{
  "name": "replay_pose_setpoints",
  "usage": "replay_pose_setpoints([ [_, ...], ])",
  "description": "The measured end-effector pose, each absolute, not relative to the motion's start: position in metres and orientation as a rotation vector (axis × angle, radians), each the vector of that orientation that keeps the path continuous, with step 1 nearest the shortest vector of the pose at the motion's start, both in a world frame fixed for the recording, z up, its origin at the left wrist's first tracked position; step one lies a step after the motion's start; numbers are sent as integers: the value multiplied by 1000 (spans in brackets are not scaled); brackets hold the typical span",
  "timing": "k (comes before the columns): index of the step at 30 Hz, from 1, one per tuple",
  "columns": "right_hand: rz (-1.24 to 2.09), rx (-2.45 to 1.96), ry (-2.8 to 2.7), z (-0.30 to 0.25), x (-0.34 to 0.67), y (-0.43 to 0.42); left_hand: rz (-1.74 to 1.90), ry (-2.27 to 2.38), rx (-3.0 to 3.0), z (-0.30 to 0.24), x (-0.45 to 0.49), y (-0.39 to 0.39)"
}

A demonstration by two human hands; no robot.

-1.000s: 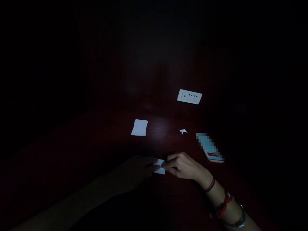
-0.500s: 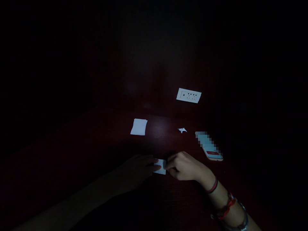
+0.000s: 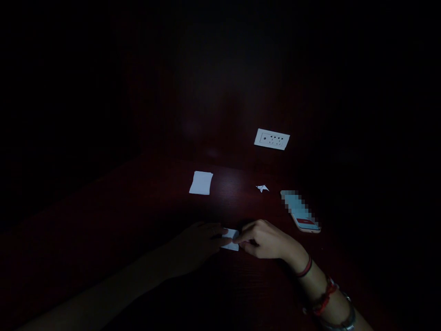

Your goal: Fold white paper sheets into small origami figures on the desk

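A small white piece of paper (image 3: 231, 246) lies on the dark red table, with what looks like a crease across it. My left hand (image 3: 198, 246) is flat, its fingers stretched out and slightly apart, the fingertips resting on the paper's left part. From the other side, my right hand (image 3: 263, 240) touches the paper with its index fingertip. The other fingers of that hand are curled in, and its thumb is near the paper's right edge. The left fingers hide part of the paper.
A stack of white paper sheets (image 3: 201, 183) lies farther back. To its right is a small folded paper figure (image 3: 262, 188). A phone (image 3: 303, 220) with its screen lit lies right of my right hand. A socket plate (image 3: 272, 139) is on the wall behind. The surroundings are very dark.
My right index fingertip has moved slightly left, further onto the paper, and meets the left fingertips. The view has shifted slightly. The left hand stays on the paper.
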State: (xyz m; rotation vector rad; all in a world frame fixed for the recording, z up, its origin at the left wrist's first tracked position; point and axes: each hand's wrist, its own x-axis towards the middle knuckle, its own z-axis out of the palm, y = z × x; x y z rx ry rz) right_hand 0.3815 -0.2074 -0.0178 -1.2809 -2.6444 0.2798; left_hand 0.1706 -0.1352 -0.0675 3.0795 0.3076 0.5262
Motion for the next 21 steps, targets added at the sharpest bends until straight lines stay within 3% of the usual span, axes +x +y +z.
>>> replay_pose_setpoints([
  [21, 269, -1344, -2662, -10, 385, -211, 542, 295, 3121, -82, 170, -129],
])
